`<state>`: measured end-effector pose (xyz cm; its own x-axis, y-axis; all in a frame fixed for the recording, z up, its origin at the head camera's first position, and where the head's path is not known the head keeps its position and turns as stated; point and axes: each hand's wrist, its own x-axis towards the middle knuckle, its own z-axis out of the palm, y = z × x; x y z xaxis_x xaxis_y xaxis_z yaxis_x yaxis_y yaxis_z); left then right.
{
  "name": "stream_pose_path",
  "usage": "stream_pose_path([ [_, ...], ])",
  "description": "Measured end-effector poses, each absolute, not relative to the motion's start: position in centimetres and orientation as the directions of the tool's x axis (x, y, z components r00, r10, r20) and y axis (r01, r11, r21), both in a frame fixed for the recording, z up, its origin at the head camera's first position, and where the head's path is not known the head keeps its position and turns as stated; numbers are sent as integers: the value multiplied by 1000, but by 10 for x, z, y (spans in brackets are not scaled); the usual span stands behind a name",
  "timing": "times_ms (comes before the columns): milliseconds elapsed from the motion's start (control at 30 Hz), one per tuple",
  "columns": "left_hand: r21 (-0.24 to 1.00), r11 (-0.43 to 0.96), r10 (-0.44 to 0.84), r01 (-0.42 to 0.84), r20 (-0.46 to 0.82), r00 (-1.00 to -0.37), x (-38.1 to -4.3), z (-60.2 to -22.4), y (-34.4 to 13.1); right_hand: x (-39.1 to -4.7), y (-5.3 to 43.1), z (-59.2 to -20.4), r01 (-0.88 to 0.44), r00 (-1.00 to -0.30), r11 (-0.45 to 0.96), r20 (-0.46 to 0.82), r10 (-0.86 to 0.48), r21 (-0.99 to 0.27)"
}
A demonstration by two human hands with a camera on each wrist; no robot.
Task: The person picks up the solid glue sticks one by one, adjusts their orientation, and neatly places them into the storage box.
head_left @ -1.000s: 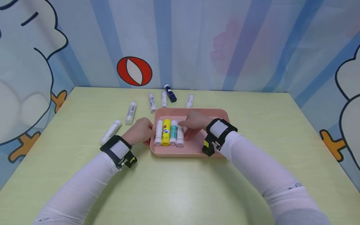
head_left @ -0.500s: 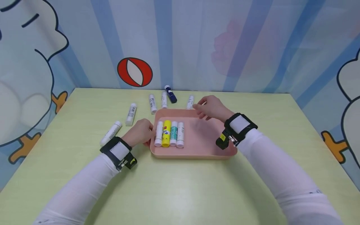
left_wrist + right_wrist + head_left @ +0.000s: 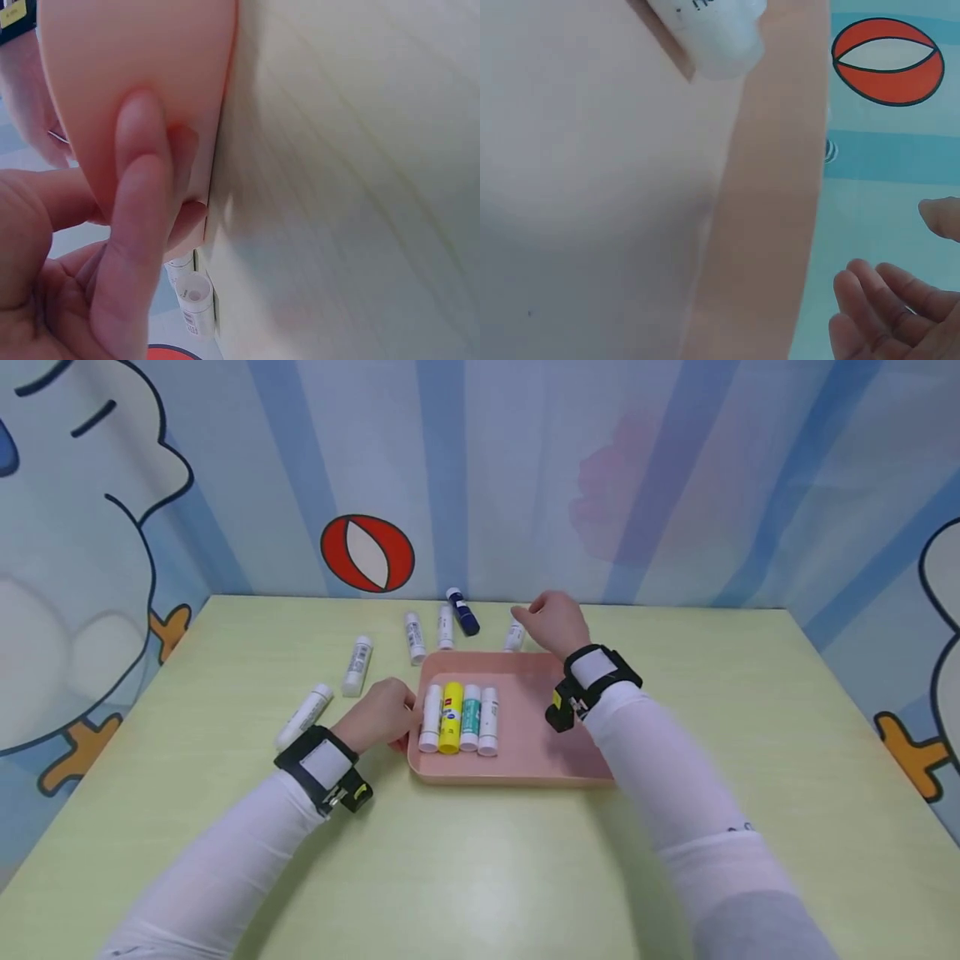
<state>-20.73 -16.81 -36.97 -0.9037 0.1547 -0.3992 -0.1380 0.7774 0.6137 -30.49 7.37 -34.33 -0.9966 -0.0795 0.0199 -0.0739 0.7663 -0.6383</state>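
Note:
My left hand point(image 3: 382, 717) pinches the left rim of a pink tray point(image 3: 540, 727); in the left wrist view its fingers point(image 3: 139, 187) press the tray's outer wall. Side by side in the tray's left half lie a yellow glue stick point(image 3: 451, 718), a white-and-teal one point(image 3: 470, 718) and white ones point(image 3: 488, 721) at both ends. Beyond the tray's far rim, my right hand point(image 3: 557, 625) hovers at a white glue stick point(image 3: 514, 637). The right wrist view shows its thumb apart from the fingers point(image 3: 889, 300), nothing between them.
Behind the tray lie a dark blue glue stick point(image 3: 463, 612) and white glue sticks point(image 3: 446, 627). Two more white ones, a nearer one point(image 3: 304, 717) and a farther one point(image 3: 357, 666), lie left of the tray. A printed curtain point(image 3: 510, 477) stands along the table's back edge.
My right hand has left the white glue stick at the row's right end and moved back, past the tray's far rim. The left hand stays on the left rim.

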Motion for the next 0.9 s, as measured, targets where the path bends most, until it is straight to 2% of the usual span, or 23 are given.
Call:
stream_pose_path([
  [200, 615, 776, 142, -142, -390, -910, -205, -367, -170, -315, 60, -354, -20, -1000, 874, 30, -6, -486],
  [433, 615, 779, 155, -126, -383, -910, -202, -367, -169, -318, 53, -362, 79, -997, 937, -34, 72, -340],
  [567, 623, 776, 175, -99, -362, -915, -202, -369, -168, -324, 54, -372, 117, -992, 919, -79, 94, -377],
  [733, 633, 764, 163, -127, -380, -911, -203, -370, -169, -334, 55, -380, 141, -988, 864, -118, 95, -483],
  [900, 636, 759, 155, -140, -386, -909, -203, -370, -171, -338, 51, -381, 160, -985, 836, -137, 102, -524],
])
